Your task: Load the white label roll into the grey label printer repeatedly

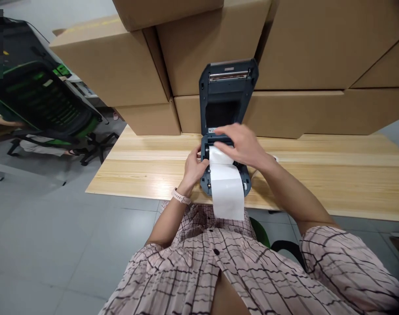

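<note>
A dark grey label printer [206, 187] stands on the wooden table with its lid [224, 94] raised and leaning back towards the boxes. Inside it sits a roll of white labels [220, 155], and a loose white strip [229, 197] runs forward from it, hanging past the table's front edge. My left hand [194, 168] grips the printer's left side, thumb on the rim of the opening. Above the roll, my right hand [241, 145] hovers slightly blurred, fingers stretched out and apart; whether it touches the roll I cannot tell.
Large cardboard boxes [304, 48] are stacked along the back of the wooden table [324, 175]. A pale cable lies just right of the printer. On the left, beyond the table's end, is a black and green office chair [45, 103] with a person partly visible beside it.
</note>
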Motion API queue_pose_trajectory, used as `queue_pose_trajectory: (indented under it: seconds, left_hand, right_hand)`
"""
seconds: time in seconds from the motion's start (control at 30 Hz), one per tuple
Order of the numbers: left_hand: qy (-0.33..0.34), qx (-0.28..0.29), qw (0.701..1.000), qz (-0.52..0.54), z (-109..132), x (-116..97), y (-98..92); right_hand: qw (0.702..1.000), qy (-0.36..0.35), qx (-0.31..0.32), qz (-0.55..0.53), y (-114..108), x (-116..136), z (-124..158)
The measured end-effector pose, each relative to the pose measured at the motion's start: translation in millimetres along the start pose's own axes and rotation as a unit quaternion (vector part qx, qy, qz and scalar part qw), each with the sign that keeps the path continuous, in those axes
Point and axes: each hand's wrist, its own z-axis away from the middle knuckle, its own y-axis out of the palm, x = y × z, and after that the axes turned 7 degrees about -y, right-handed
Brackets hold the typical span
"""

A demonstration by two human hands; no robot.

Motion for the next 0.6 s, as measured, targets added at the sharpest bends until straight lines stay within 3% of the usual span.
queue_pose_trajectory:
  seconds: [0.07, 0.13, 0.23, 0.4, 0.5, 0.6]
  left_hand:
    - [0.010, -0.013, 0.996, -0.089, 1, -7, -4.0]
    - [0.018, -0.019, 0.986, -0.164, 2, -14, -8.0]
    - [0.025, -0.004, 0.978, -0.208, 5, -23, -12.2]
    - [0.011, 0.022, 0.985, -0.171, 5, -23, -12.9]
    - [0.007, 0.027, 0.988, -0.153, 3, -17, -11.0]
    - [-0.003, 0.025, 0.990, -0.141, 2, -12, -9.9]
  right_hand:
    - [0.986, -0.002, 0.164, -0.036, 10, -6, 1]
    - [0.958, 0.018, 0.285, -0.033, 16, -16, -7]
    - [0.931, 0.050, 0.361, -0.024, 22, -28, -24]
    - [0.934, 0.054, 0.335, -0.112, 14, -34, -30]
    - [0.921, 0.011, 0.290, -0.261, -17, -35, -15]
    - [0.911, 0.029, 0.179, -0.370, -59, -33, 11]
